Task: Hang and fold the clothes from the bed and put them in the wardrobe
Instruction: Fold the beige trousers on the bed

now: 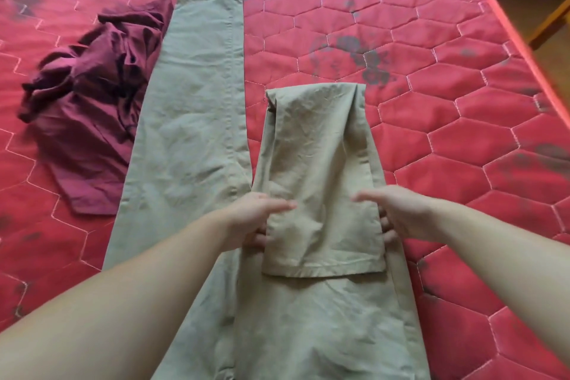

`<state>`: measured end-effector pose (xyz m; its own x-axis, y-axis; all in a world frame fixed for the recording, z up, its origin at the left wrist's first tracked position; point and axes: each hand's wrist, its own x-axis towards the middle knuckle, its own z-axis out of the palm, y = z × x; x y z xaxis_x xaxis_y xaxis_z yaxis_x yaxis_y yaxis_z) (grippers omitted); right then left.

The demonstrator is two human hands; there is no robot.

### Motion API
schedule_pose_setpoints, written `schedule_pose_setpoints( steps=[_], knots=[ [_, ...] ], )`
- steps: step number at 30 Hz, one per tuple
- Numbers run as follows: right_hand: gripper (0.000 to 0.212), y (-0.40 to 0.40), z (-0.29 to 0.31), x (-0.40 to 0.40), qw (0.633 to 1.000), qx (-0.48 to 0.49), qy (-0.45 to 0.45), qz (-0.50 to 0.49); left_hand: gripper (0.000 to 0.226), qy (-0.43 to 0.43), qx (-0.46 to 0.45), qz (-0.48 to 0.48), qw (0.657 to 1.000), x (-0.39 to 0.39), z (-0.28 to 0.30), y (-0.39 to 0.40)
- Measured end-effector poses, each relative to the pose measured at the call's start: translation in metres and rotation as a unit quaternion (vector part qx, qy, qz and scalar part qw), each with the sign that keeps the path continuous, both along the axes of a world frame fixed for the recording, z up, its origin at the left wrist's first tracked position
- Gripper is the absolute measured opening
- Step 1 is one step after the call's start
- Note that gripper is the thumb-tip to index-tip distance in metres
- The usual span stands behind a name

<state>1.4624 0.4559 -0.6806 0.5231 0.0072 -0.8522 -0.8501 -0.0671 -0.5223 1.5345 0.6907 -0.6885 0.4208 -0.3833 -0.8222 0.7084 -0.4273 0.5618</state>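
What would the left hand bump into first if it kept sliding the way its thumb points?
Probably the right hand. The left hand points rightward across the folded trouser leg it grips, with only that khaki cloth between them; heights are hard to judge from this view.

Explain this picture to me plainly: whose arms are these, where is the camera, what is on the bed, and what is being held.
There is no machine here. The two bare arms belong to a person wearing a camera on the head, so this single picture looks forward and down at their own hands.

The surface is a bed with a red quilted cover. On it lie khaki trousers: one leg stretches away flat, the other leg has been folded back toward the person. Beside the flat leg, touching its edge, lies a crumpled maroon garment.

The left hand and the right hand each have a grip on one side edge of the folded leg, thumbs on top and fingers curled underneath.
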Motion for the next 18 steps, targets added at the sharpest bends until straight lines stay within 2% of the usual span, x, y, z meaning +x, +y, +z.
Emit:
schedule_pose_setpoints(
  steps=[2, 3, 5, 6, 7, 10, 11, 12, 13, 15, 16, 18],
  knots=[
    [0.048, -0.001, -0.009, 0.02, 0.994, -0.028, -0.067, -0.084, 0.024, -0.053, -0.002, 0.097, 0.994, 0.015, -0.002, -0.014],
    [0.042, 0.001, -0.011, 0.03, 0.986, -0.049, -0.102, -0.123, 0.025, -0.078, -0.008, 0.14, 0.987, 0.023, -0.001, -0.021],
    [0.009, 0.0, -0.015, 0.045, 0.973, -0.092, -0.158, -0.144, 0.017, -0.123, -0.009, 0.179, 0.976, 0.04, 0.001, -0.032],
    [0.006, -0.004, -0.016, 0.049, 0.973, -0.108, -0.158, -0.126, 0.017, -0.139, 0.0, 0.178, 0.974, 0.049, -0.001, -0.036],
    [0.014, -0.01, -0.014, 0.052, 0.983, -0.088, -0.135, -0.091, 0.018, -0.144, 0.006, 0.17, 0.975, 0.056, -0.002, -0.039],
    [0.031, -0.029, -0.004, 0.055, 0.997, 0.065, -0.017, 0.03, 0.028, -0.139, 0.001, 0.102, 0.985, 0.074, -0.006, -0.046],
    [0.025, -0.035, -0.002, 0.06, 0.994, 0.078, 0.005, 0.077, 0.037, -0.13, -0.007, 0.085, 0.988, 0.081, -0.006, -0.05],
    [0.009, -0.038, 0.0, 0.065, 0.991, 0.078, 0.011, 0.104, 0.049, -0.126, -0.02, 0.079, 0.989, 0.087, -0.005, -0.054],
    [0.015, -0.04, 0.003, 0.073, 0.992, 0.082, 0.002, 0.096, 0.06, -0.124, -0.031, 0.087, 0.988, 0.096, -0.005, -0.058],
    [0.054, -0.043, 0.002, 0.093, 0.997, 0.068, -0.041, 0.02, 0.069, -0.134, -0.035, 0.132, 0.982, 0.113, -0.005, -0.07],
    [0.058, -0.04, 0.0, 0.104, 0.995, 0.052, -0.081, -0.023, 0.067, -0.143, -0.022, 0.159, 0.977, 0.122, -0.007, -0.075],
    [0.038, -0.03, -0.007, 0.119, 0.984, 0.003, -0.15, -0.095, 0.056, -0.154, -0.005, 0.186, 0.97, 0.138, -0.007, -0.083]
  ],
)
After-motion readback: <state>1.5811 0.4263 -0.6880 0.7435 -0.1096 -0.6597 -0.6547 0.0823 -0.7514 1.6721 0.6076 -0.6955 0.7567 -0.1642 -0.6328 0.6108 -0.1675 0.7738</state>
